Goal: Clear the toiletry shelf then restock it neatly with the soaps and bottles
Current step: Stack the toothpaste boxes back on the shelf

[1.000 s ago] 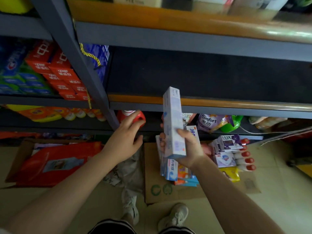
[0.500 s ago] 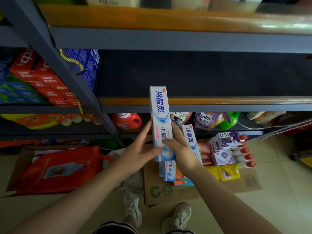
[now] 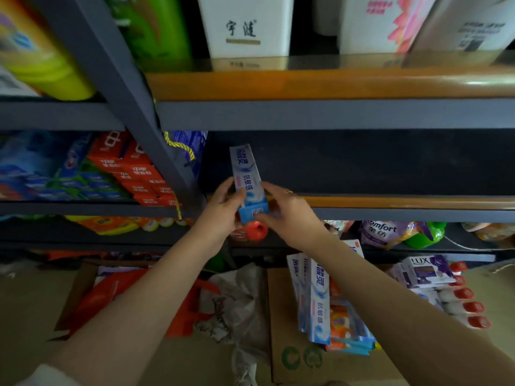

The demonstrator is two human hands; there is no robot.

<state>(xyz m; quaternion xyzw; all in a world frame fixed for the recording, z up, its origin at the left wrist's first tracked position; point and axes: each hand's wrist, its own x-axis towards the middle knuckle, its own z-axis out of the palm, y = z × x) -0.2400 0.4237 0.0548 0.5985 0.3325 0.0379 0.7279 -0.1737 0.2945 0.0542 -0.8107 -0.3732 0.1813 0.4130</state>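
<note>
Around us the racks are crowded — red boxes point(image 3: 131, 174) on the left shelf, white bottles point(image 3: 245, 26) on the shelf above, and a grey upright post point(image 3: 156, 151) just left of our hands. Our left hand point(image 3: 220, 210) and right hand point(image 3: 287, 213) both grip the near end of a toothpaste box point(image 3: 246, 176), its far end over the dark empty shelf point(image 3: 390, 203). On the floor, a flattened cardboard sheet point(image 3: 287, 352) carries more toothpaste boxes point(image 3: 315, 296) and Lux soaps point(image 3: 426, 270).
</note>
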